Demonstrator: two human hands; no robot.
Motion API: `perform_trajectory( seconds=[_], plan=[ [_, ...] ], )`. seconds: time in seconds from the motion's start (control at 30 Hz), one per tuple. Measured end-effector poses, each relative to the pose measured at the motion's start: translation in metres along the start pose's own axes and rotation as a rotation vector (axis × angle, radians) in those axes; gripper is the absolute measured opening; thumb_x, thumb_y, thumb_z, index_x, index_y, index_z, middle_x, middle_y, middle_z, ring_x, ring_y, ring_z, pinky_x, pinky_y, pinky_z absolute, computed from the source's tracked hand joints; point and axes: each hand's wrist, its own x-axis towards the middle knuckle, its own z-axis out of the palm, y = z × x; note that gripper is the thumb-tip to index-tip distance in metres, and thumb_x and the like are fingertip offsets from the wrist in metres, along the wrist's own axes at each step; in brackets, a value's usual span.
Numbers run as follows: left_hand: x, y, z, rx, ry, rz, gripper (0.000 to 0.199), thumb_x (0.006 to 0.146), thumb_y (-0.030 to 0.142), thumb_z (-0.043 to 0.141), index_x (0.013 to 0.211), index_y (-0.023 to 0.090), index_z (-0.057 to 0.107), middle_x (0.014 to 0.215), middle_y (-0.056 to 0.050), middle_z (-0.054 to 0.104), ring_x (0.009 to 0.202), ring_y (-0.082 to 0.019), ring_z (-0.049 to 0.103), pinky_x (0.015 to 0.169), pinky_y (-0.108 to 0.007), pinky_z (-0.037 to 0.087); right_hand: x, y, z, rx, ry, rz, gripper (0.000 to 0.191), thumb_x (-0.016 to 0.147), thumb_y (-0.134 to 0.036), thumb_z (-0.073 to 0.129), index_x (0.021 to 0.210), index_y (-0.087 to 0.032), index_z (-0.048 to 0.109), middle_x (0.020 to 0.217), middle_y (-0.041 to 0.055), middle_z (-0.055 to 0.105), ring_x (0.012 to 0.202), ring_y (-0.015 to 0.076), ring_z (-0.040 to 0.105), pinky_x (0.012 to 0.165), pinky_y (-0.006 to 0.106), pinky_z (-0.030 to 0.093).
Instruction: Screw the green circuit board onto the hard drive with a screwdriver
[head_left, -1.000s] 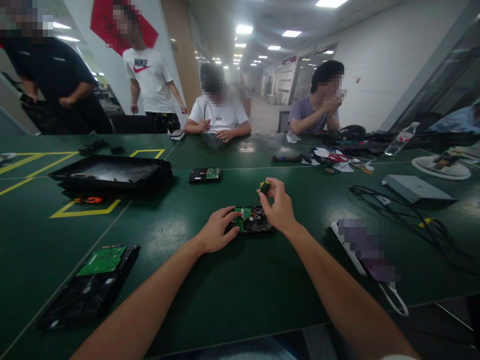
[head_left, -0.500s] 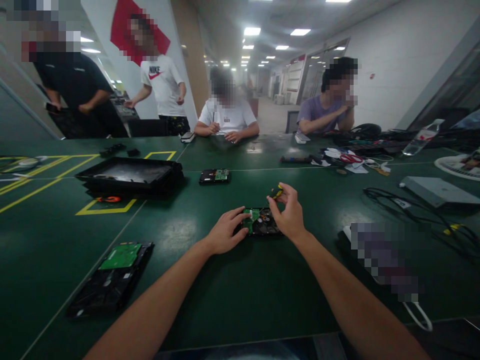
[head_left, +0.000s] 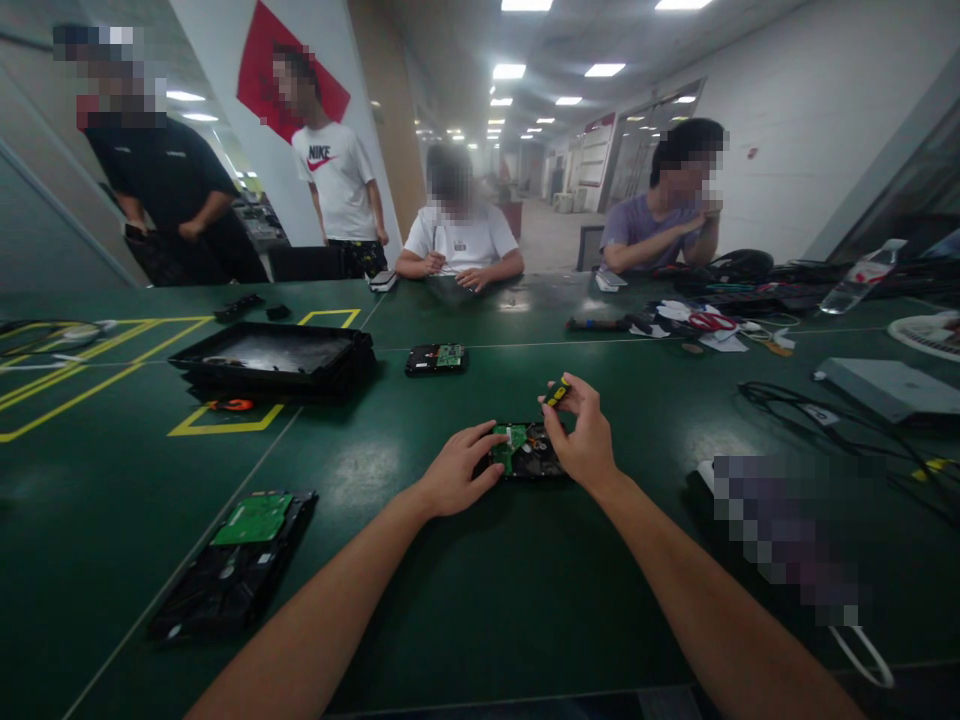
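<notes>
A hard drive (head_left: pixel 534 459) lies on the green table in front of me, its green circuit board facing up. My left hand (head_left: pixel 465 470) straddles its left end, with fingertips and thumb pressed on the board and edge, holding it. In my right hand (head_left: pixel 583 430) is a small black-and-yellow screwdriver (head_left: pixel 556 392), pinched between thumb and fingers and tilted above the drive's right half. The screwdriver's tip is hidden behind the hand. Another hard drive (head_left: pixel 238 560) lies board-up at the left, and a third hard drive (head_left: pixel 436 359) sits farther back.
Stacked black trays (head_left: pixel 274 358) stand at the back left, an orange-handled tool (head_left: pixel 231 405) beside them. To the right are a blurred phone-like object (head_left: pixel 780 540), black cables (head_left: pixel 795 408), a grey box (head_left: pixel 892 388) and a bottle (head_left: pixel 862 277). Several people are across the table.
The view has shifted slightly, moving everything a little right and down. In my right hand, the screwdriver's yellow-and-black handle shows more. A standing person across the table has lowered their arms.
</notes>
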Motion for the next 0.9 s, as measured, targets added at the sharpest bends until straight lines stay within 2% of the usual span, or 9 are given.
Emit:
perform_trajectory(
  seconds=[0.17,0.33,0.43,0.7,0.9],
  plan=[
    [0.0002,0.0017,-0.0013,-0.010,0.003,0.000,0.055,0.101,0.046,0.055,0.152,0.026,0.053,0.162,-0.014,0.044,0.147,-0.033,0.046,0.120,-0.056,0.038,-0.0011,0.0010,-0.0001,-0.064,0.019,-0.020,0.059,0.098,-0.037,0.068,0.151,-0.028,0.042,0.130,0.0129,0.066,0.098,0.0261,0.074,0.091,0.051,0.064],
    [0.0003,0.0023,-0.0015,-0.019,0.003,0.000,0.055,0.100,0.044,0.056,0.152,0.026,0.052,0.162,-0.014,0.044,0.147,-0.033,0.045,0.120,-0.056,0.038,-0.0017,-0.0005,0.0007,-0.030,-0.013,-0.015,0.060,0.100,-0.032,0.064,0.154,-0.028,0.037,0.138,0.0141,0.063,0.104,0.0259,0.074,0.096,0.051,0.062],
    [0.0003,0.0012,-0.0008,-0.016,0.003,0.002,0.055,0.100,0.044,0.056,0.152,0.026,0.052,0.162,-0.014,0.044,0.147,-0.033,0.045,0.120,-0.056,0.038,-0.0017,-0.0003,0.0014,0.009,-0.030,-0.007,0.060,0.101,-0.031,0.061,0.155,-0.026,0.034,0.134,0.0141,0.066,0.106,0.0261,0.074,0.098,0.051,0.062],
    [-0.0001,0.0002,-0.0005,-0.014,0.002,-0.003,0.055,0.101,0.046,0.055,0.153,0.027,0.052,0.162,-0.014,0.044,0.147,-0.033,0.045,0.120,-0.057,0.038,-0.0022,-0.0001,0.0005,-0.037,-0.006,-0.018,0.059,0.099,-0.034,0.066,0.151,-0.029,0.041,0.133,0.0128,0.066,0.099,0.0263,0.075,0.093,0.052,0.064],
    [0.0001,0.0019,-0.0027,-0.018,-0.006,-0.007,0.054,0.101,0.047,0.054,0.152,0.028,0.052,0.162,-0.013,0.044,0.147,-0.033,0.045,0.120,-0.057,0.038,-0.0022,-0.0032,0.0015,0.011,-0.055,-0.018,0.061,0.101,-0.030,0.061,0.155,-0.029,0.033,0.131,0.0126,0.068,0.107,0.0265,0.075,0.098,0.052,0.061]
  ],
)
